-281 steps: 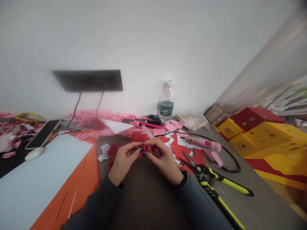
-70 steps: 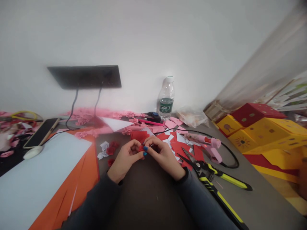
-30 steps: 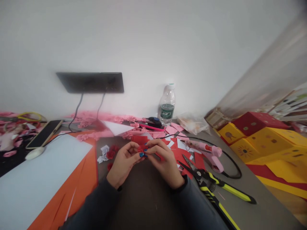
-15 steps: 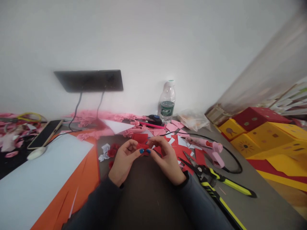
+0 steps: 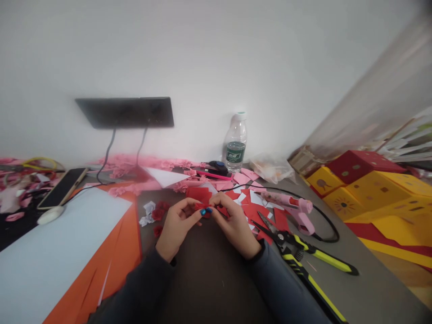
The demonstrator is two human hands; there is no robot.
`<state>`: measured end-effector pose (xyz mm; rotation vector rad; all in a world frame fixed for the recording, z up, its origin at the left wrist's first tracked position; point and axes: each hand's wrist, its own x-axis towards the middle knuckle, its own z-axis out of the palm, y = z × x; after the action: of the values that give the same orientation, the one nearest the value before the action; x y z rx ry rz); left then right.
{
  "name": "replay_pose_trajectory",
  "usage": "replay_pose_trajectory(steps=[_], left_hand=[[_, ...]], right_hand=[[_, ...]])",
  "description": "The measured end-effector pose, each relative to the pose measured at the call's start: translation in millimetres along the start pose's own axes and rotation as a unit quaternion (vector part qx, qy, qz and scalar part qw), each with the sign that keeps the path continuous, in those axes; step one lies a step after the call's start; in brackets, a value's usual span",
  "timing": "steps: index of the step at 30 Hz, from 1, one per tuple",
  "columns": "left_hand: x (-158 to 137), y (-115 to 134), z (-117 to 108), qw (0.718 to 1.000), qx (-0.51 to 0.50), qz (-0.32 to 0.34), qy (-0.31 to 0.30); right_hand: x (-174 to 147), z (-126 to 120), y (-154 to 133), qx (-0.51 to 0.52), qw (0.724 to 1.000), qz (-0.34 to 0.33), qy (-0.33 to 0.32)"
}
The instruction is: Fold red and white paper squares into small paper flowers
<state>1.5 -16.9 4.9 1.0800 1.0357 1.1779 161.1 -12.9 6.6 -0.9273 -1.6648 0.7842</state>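
- Red piece [image 5: 200, 206], paper — centre of the frame, held in both hands.
- Left hand [image 5: 177, 224]: grip closed on the red piece, thumb and fingers pinching.
- Right hand [image 5: 232, 223]: grip closed likewise, at the piece's right side.
- Red flowers [image 5: 161, 210]: just beside the left hand, on the table [image 5: 209, 274].
- Shears [image 5: 282, 237]: lower right of the frame, blades parted.
- Glue gun [image 5: 293, 205], pink — right of centre.

Two hands [image 5: 176, 225] [image 5: 234, 222] are holding one red paper piece [image 5: 201, 206]
One bottle [image 5: 235, 151] is standing; one phone [image 5: 63, 189], one glue gun [image 5: 300, 213] and one pair of shears [image 5: 281, 238] are lying about.
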Motion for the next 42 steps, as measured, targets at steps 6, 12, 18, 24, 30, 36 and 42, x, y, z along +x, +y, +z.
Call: replay_pose_trajectory(steps=[6, 12, 18, 24, 30, 36, 42], left_hand=[[-0.2, -1.5, 1.3, 1.000, -0.009, 0.002, -0.011], [1.7, 2.5, -0.5, 0.999, 0.040, 0.011, -0.012], [-0.5, 1.6, -0.8, 0.996, 0.087, 0.031, 0.001], [-0.4, -2.0, -1.5, 0.994, 0.091, 0.052, 0.008], [-1.0, -0.5, -3.4, 0.991, 0.101, 0.093, 0.006], [-2.4, 1.2, -3.3, 0.990, 0.100, 0.102, 0.007], [-2.4, 0.9, -2.0, 0.993, 0.073, 0.091, 0.016]], right_hand=[[-0.5, -0.4, 0.7, 0.036, 0.998, 0.046, -0.005], [-0.2, -0.5, 0.7, 0.026, 0.999, 0.042, -0.006], [-2.3, 1.7, -0.3, -0.045, 0.994, -0.051, 0.088], [-6.6, 2.8, 1.6, -0.122, 0.984, -0.086, 0.102], [-3.7, 1.1, -2.0, -0.079, 0.992, -0.062, 0.073], [-2.0, 2.1, -3.2, 0.024, 0.997, -0.032, 0.063], [-2.8, 5.2, 3.0, 0.114, 0.991, 0.006, 0.064]])
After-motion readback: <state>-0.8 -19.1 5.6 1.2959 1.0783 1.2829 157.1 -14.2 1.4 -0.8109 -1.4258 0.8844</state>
